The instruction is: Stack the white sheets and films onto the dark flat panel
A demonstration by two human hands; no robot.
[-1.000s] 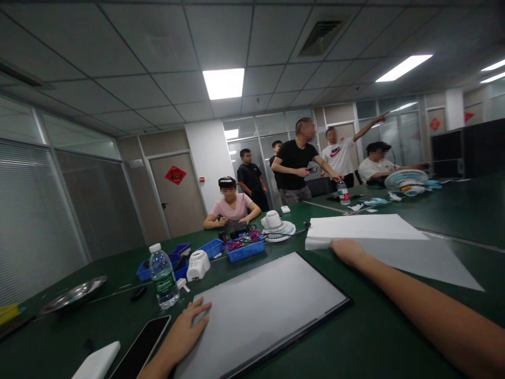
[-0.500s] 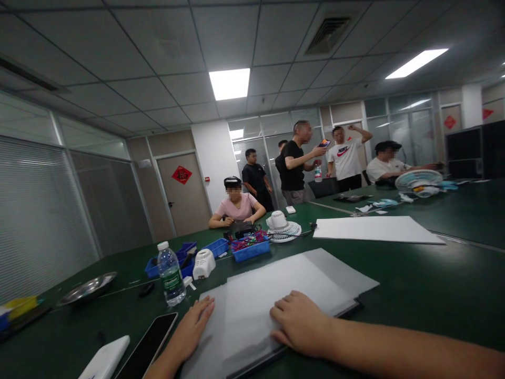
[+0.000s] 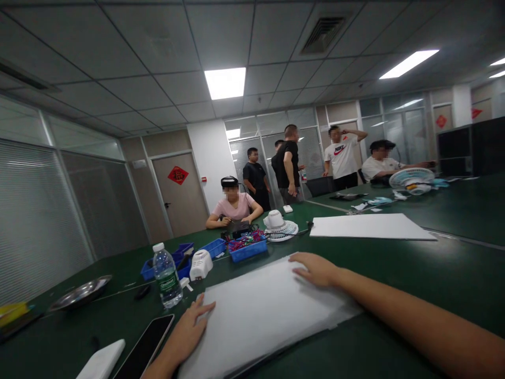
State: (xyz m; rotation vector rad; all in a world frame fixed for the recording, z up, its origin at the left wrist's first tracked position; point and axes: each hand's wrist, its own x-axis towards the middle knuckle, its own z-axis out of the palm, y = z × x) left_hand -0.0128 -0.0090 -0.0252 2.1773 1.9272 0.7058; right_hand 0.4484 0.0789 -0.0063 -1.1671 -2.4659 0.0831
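Observation:
White sheets of paper (image 3: 252, 310) lie in a stack on the green table before me, with a thin dark edge showing beneath them at the front. My left hand (image 3: 193, 326) rests flat on the stack's left edge, fingers spread. Over the far right part of the paper, my right hand (image 3: 315, 269) lies with its fingers stretched toward the far edge and its thumb apart. Just beyond my left hand stands a water bottle (image 3: 168, 279). A black-screened phone (image 3: 145, 345) is beside my left forearm.
A white slab-like object (image 3: 101, 359) lies left of the phone. Farther off are a blue tray of wires (image 3: 248, 249), a white fan part (image 3: 281, 226), a white housing (image 3: 201, 264), a white board (image 3: 371, 227) and a metal dish (image 3: 82, 292). A person in pink (image 3: 235, 206) sits opposite.
My right hand has moved from the near middle of the paper to its far right part. The sheets, fanned out before, now overlap more evenly. My left hand stays at the left edge.

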